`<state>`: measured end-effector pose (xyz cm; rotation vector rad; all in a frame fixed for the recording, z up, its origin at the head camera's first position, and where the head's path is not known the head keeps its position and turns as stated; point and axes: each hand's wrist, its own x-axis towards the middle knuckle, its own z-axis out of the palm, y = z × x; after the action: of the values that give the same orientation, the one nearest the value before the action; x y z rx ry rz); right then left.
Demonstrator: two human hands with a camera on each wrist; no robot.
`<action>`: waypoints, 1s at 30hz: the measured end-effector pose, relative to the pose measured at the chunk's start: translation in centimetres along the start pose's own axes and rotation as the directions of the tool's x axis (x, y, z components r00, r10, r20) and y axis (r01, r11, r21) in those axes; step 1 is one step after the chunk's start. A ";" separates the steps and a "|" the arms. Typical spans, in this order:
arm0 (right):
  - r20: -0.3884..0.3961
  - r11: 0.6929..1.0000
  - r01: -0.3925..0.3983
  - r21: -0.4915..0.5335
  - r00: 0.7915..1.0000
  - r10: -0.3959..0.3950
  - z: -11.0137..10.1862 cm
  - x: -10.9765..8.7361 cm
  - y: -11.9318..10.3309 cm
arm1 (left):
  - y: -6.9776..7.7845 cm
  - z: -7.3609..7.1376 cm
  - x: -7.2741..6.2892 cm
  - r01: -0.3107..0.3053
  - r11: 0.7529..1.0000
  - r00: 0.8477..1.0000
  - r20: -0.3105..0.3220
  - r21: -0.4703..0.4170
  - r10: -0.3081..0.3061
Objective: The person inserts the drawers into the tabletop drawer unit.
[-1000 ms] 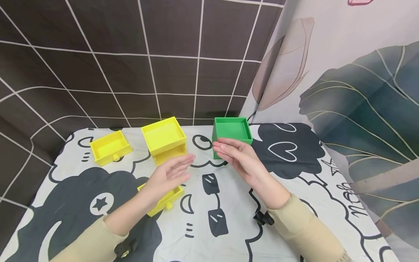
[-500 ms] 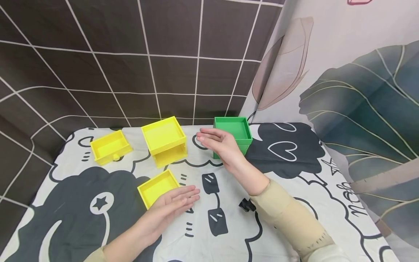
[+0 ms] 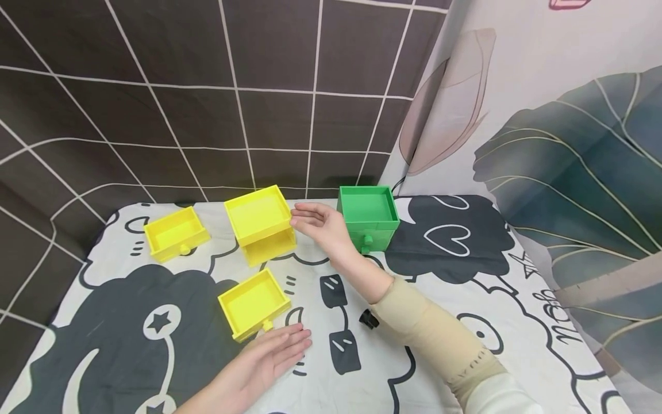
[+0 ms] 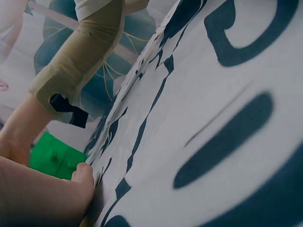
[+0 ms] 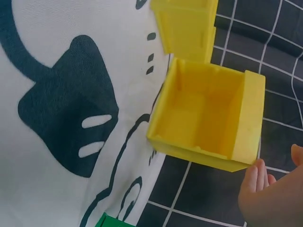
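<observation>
A yellow cabinet frame (image 3: 261,221) with an open-fronted lower compartment stands at the back middle. My right hand (image 3: 326,231) is at its right side with fingers fairly straight. In the right wrist view the fingertips (image 5: 258,172) meet the frame's upper corner, though firm contact is hard to judge. In front of the frame lies a yellow drawer (image 3: 253,302) with a round knob. My left hand (image 3: 266,362) is just nearer than that drawer, fingers straight, holding nothing. A second yellow drawer (image 3: 176,230) rests at the back left.
A green cabinet (image 3: 368,210) with a knobbed drawer front stands right of the yellow frame. Beneath everything is a black and white patterned cloth (image 3: 439,368). A dark gridded curtain (image 3: 279,121) hangs behind the table, and a leaf-print curtain (image 3: 595,184) hangs on the right.
My right hand has moved left from in front of the green cabinet to the yellow frame's side. My left hand has drawn back toward me, uncovering the front drawer. Cabinets and drawers have stayed put.
</observation>
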<state>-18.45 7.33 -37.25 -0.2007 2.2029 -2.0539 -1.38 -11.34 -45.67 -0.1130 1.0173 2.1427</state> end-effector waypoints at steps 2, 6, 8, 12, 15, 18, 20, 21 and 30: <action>-0.017 0.999 0.048 -0.019 0.999 -0.048 0.3 0.2 0.2 | -0.4 -0.2 -0.3 0.022 1.000 1.000 -0.010 0.001 -0.022; -0.057 0.993 0.107 -0.049 0.992 -0.109 0.7 0.9 0.4 | -1.0 -0.8 -0.9 0.034 0.999 0.999 -0.025 -0.003 -0.034; -0.072 0.991 0.119 -0.061 0.990 -0.124 0.8 1.4 0.5 | -1.2 -1.0 -1.1 0.033 0.999 0.998 -0.045 -0.031 -0.035; -0.079 0.985 0.147 -0.092 0.985 -0.155 1.0 2.7 1.0 | -1.3 -1.4 -1.5 0.011 0.996 0.994 -0.110 -0.093 -0.021; -0.069 0.981 0.160 -0.111 0.983 -0.168 1.2 3.7 1.4 | -1.3 -1.3 -1.6 -0.013 0.990 0.984 -0.177 -0.137 -0.012; -0.060 0.979 0.155 -0.131 0.985 -0.164 1.4 4.5 1.8 | -1.2 -1.2 -1.5 -0.037 0.986 0.971 -0.241 -0.160 -0.003; -0.052 0.979 0.150 -0.141 0.986 -0.158 1.5 5.0 2.0 | -1.0 -1.1 -1.3 -0.054 0.982 0.957 -0.290 -0.180 0.000; -0.051 0.978 0.146 -0.149 0.987 -0.155 1.5 5.2 2.1 | -1.0 -1.1 -1.2 -0.063 0.981 0.952 -0.307 -0.181 0.004; 0.000 0.980 0.105 -0.168 0.994 -0.106 2.1 7.2 2.5 | -0.7 -0.5 -0.4 -0.124 0.983 0.937 -0.342 -0.135 0.071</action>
<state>-25.17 4.18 -39.93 -0.3317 2.4214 -1.9220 -0.77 -11.63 -46.32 -0.5297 1.0623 2.3433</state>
